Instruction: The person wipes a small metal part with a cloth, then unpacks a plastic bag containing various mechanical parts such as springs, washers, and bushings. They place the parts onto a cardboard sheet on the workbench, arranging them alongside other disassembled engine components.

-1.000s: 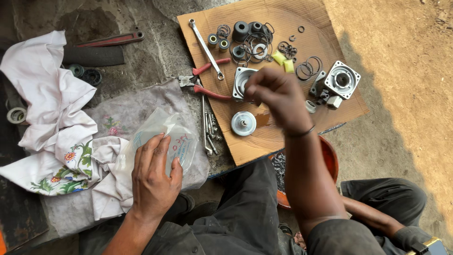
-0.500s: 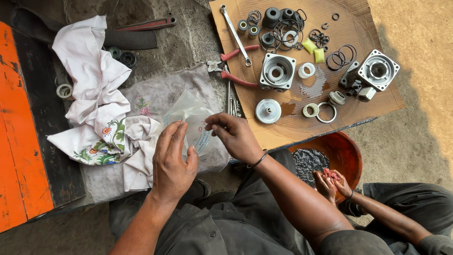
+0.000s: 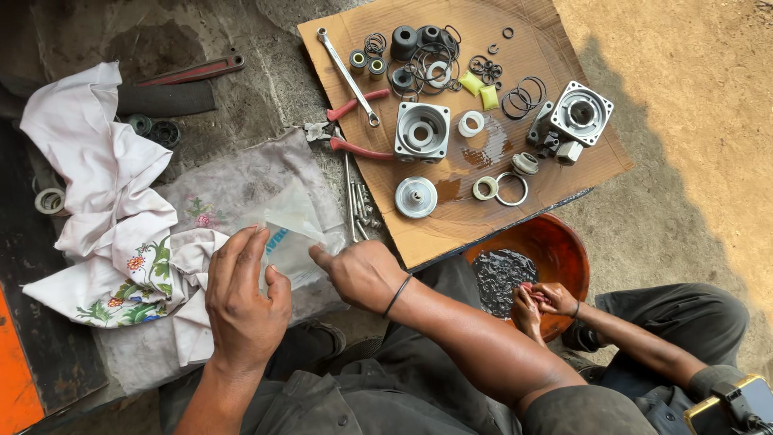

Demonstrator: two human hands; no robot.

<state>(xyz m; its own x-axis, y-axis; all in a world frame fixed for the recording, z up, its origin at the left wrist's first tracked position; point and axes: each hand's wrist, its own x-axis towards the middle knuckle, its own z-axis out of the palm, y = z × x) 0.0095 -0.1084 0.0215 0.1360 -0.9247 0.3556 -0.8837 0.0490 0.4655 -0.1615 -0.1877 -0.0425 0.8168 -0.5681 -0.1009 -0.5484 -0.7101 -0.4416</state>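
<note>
Both hands meet on a small clear plastic bag (image 3: 291,234) that lies on a grey cloth (image 3: 241,181). The left hand (image 3: 241,298) pinches the bag's near edge between curled fingers (image 3: 241,246) and thumb. The right hand (image 3: 362,274), a dark band at its wrist, closes its thumb and fingers on the bag's right edge; what the bag holds is too faint to tell.

Just left of the fingers sits a crumpled white flowered cloth (image 3: 105,234). Just beyond the right hand lie loose bolts (image 3: 358,205), then red-handled pliers (image 3: 350,129) and a sheet of cardboard (image 3: 580,169) carrying a spanner (image 3: 348,76), a square metal housing (image 3: 422,130), a round metal cap (image 3: 416,196), a second housing (image 3: 581,113) and many rings and seals (image 3: 431,68). To the right of the right hand another person's hands (image 3: 543,302) work in an orange bowl (image 3: 564,250) of dark liquid.

As I judge it, the thin film could tear or slip under an uneven pull, and anything small inside would scatter onto the rough floor among the bolts. Oily fingers would make that slip likelier.
</note>
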